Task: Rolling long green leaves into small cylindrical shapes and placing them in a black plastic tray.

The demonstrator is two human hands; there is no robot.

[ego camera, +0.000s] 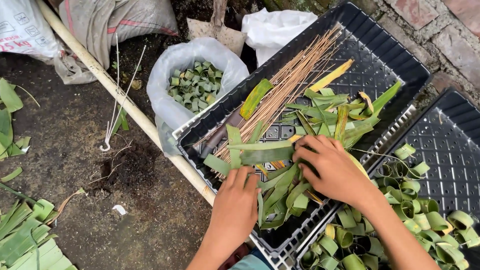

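Leaf strips point(260, 152) are spread flat across the near end of a black tray point(400, 60), just in front of a bundle of thin sticks point(290, 82). They are pinned under the right hand point(332, 170), whose fingers are curled down onto them. The left hand point(237, 200) is laid at their near edge, fingertips pressed down, nothing gripped.
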